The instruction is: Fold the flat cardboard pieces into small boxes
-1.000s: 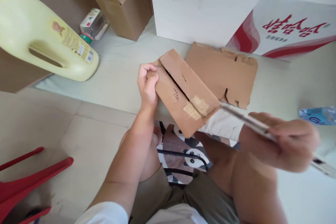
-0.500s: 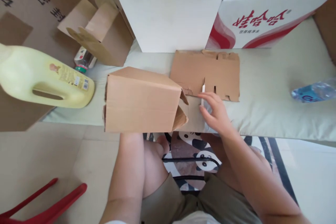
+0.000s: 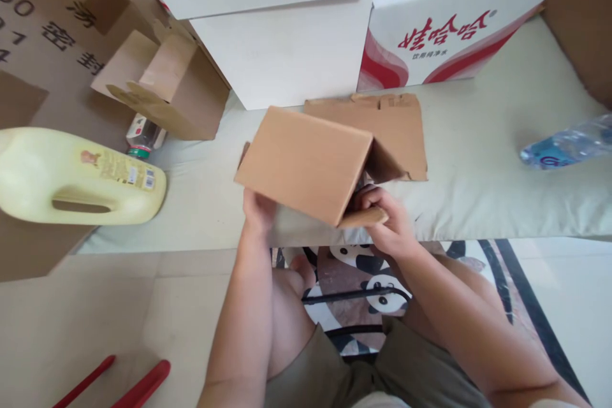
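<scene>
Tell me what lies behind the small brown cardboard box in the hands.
Behind the small brown cardboard box lies a flattened brown cardboard sheet on the pale cushion. The box hides the sheet's near-left part; the box's inside is not visible.

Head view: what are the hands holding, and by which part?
Both hold the brown cardboard box: left hand under its near left edge, right hand gripping a flap at its open right end.

plain brown cardboard box, tilted, open end rightward, above the pale cushion's front edge
</scene>
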A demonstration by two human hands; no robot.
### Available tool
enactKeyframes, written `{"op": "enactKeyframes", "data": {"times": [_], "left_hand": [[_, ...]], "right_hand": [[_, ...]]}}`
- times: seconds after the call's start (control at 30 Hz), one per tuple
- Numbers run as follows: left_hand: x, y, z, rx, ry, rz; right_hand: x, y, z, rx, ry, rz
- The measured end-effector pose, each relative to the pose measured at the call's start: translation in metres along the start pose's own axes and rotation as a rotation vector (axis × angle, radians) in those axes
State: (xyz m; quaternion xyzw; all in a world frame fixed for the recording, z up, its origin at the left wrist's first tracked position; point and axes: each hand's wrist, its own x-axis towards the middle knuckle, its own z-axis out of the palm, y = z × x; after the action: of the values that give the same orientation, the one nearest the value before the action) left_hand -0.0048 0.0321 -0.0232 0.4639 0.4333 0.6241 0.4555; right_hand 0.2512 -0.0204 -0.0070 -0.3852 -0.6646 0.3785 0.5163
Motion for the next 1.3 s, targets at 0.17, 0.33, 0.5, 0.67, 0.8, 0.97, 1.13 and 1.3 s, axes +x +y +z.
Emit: {"op": "enactKeyframes", "data": {"times": [0.17, 0.33, 0.5, 0.67, 0.8, 0.97, 1.13, 1.3], "left_hand": [[-0.005, -0.004, 0.010, -0.001, -0.141, -0.086], [-0.011, 0.002, 0.016, -0.001, -0.248, -0.161], [-0.008, 0.009, 0.020, 0.018, -0.146, -0.265], [-0.002, 0.012, 0.018, -0.005, 0.176, -0.214], [0.000, 0.019, 0.018, -0.093, 0.300, -0.271], [-0.001, 0.028, 0.015, -0.211, 0.285, -0.248], [-0.005, 0.031, 0.013, -0.309, 0.220, -0.281], [-0.009, 0.027, 0.020, -0.364, 0.180, -0.260]], "right_hand": [[0.001, -0.001, 0.004, 0.164, 0.332, 0.181], [0.014, -0.003, 0.000, 0.350, 0.416, 0.416], [0.020, -0.005, -0.004, 0.357, 0.390, 0.507], [0.011, -0.001, -0.013, 0.221, 0.247, 0.428], [0.005, -0.009, -0.019, 0.082, -0.106, 0.313], [0.007, -0.016, -0.015, -0.092, -0.111, 0.199], [0.012, -0.001, -0.015, -0.231, 0.130, 0.258], [0.013, 0.003, -0.014, -0.178, 0.210, 0.345]]}}
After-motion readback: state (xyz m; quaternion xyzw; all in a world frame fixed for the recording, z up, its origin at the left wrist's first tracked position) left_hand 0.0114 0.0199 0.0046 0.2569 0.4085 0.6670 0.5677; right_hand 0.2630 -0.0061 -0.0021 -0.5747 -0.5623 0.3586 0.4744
